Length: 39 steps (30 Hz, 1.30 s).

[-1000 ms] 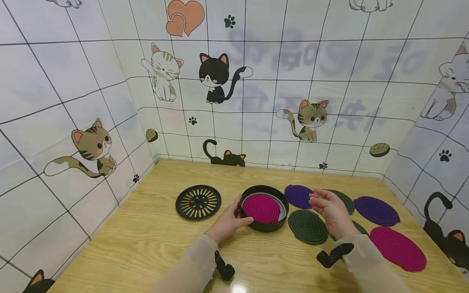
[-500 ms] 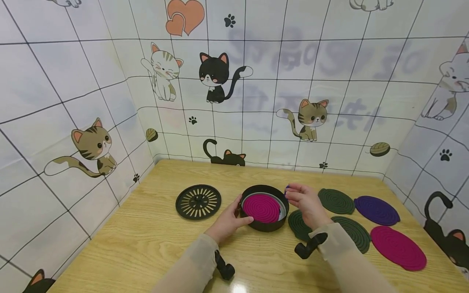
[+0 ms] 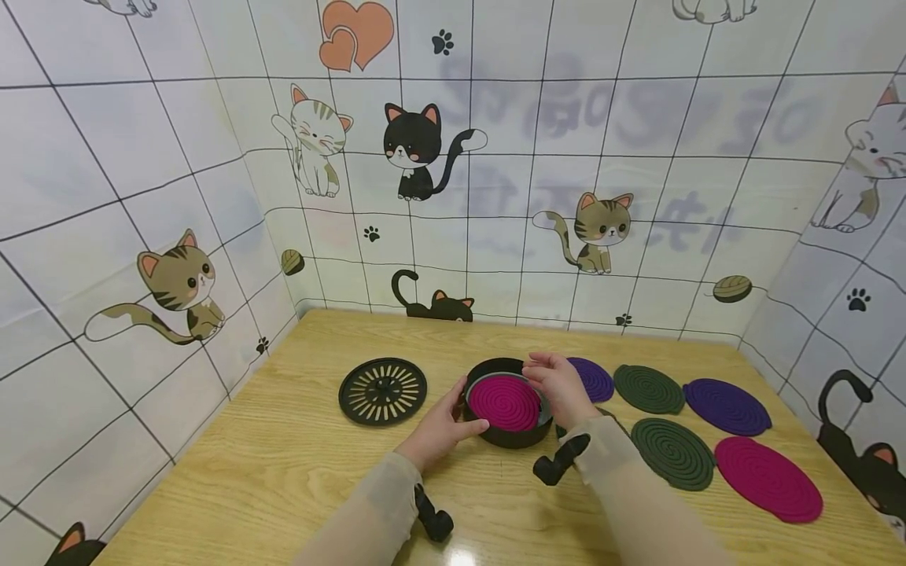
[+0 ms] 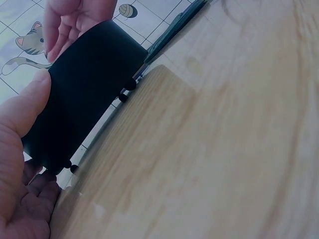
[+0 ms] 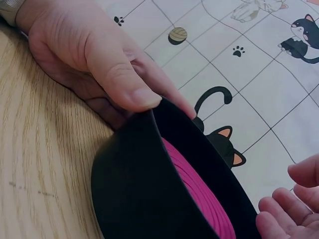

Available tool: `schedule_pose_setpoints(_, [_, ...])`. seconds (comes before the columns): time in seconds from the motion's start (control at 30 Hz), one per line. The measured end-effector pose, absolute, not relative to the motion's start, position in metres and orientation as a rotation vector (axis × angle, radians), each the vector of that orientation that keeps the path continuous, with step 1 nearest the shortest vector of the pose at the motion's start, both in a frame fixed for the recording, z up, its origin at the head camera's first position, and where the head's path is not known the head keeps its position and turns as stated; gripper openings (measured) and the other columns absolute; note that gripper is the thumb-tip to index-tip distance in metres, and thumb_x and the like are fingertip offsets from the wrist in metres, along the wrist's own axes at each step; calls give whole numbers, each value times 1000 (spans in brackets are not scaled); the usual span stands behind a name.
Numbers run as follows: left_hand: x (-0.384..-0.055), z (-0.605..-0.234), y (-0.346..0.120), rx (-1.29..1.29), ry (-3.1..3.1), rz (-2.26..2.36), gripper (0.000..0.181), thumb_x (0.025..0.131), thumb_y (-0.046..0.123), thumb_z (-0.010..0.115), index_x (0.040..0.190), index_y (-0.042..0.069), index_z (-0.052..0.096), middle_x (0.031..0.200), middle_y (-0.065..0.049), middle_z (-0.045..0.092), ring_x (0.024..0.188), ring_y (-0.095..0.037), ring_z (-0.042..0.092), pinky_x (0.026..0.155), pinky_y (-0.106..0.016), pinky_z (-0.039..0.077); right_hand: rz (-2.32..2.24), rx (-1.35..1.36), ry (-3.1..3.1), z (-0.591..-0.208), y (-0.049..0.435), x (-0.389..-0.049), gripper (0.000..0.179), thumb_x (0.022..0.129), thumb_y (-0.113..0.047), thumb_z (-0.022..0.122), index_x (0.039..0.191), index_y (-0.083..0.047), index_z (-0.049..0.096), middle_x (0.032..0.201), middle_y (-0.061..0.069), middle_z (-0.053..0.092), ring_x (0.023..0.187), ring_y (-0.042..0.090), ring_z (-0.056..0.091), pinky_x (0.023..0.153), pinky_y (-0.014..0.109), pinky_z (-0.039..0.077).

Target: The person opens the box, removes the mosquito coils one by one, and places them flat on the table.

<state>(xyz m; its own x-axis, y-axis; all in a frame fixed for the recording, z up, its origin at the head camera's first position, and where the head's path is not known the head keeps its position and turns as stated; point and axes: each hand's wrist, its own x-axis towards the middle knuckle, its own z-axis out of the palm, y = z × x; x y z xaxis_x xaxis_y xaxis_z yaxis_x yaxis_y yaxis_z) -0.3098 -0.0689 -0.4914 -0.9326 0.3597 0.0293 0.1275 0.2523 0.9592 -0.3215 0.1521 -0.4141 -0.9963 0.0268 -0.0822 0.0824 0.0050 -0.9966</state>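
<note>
A round black mosquito coil holder [image 3: 508,440] stands in mid-table, with small feet under it. A magenta mosquito coil [image 3: 504,402] lies inside, over a grey layer. My left hand [image 3: 440,428] grips the holder's left side. In the left wrist view its thumb lies on the wall and its fingers reach round the bottom edge. My right hand [image 3: 562,389] is at the holder's right rim. In the right wrist view the right hand's fingers [image 5: 279,211] are loosely bent near the rim, thumb apart, with no object visible between them.
The slotted black lid [image 3: 383,391] lies to the left on the wooden table [image 3: 283,472]. Right of the holder are two purple coils [image 3: 727,406], several green coils [image 3: 672,453] and another magenta coil [image 3: 768,479]. One green coil is mostly behind the right hand. A cat-print wall sheet [image 3: 495,259] stands behind.
My right hand has moved left, from beside the nearer purple coil to the holder's right rim. The left hand and the holder stay in place.
</note>
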Motion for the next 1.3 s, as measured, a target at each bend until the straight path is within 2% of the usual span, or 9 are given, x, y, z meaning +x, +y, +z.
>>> schedule_pose_setpoints(0.3, [-308, -489, -69, 476, 2327, 1754, 93, 84, 41, 74, 155, 25, 18, 156, -8, 26, 139, -32, 32, 112, -45, 27, -2103, 166, 2342, -424, 138, -323, 48, 94, -3, 55, 138, 7, 39, 135, 25, 45, 124, 37, 44, 106, 48, 37])
schedule_pose_setpoints(0.5, [-308, -490, -69, 477, 2322, 1762, 93, 83, 42, 75, 155, 25, 18, 156, -7, 27, 139, -31, 32, 113, -45, 27, -1961, 228, 2434, -427, 135, -324, 51, 95, -7, 55, 142, 3, 37, 140, 23, 39, 128, 39, 38, 106, 51, 34])
schedule_pose_setpoints(0.87, [-308, -491, -70, 491, 2307, 1775, 93, 83, 42, 74, 155, 25, 18, 156, -7, 26, 140, -31, 31, 113, -46, 27, -1875, 278, 2435, -422, 128, -323, 52, 94, -5, 55, 141, 7, 36, 143, 27, 33, 129, 42, 36, 105, 52, 35])
schedule_pose_setpoints(1.3, [-307, -490, -68, 489, 2302, 1780, 92, 85, 37, 73, 156, 20, 16, 157, -8, 24, 141, -29, 28, 113, -43, 26, -1887, 327, 2411, -425, 125, -325, 51, 94, -4, 52, 141, 7, 35, 141, 27, 36, 126, 41, 39, 103, 51, 38])
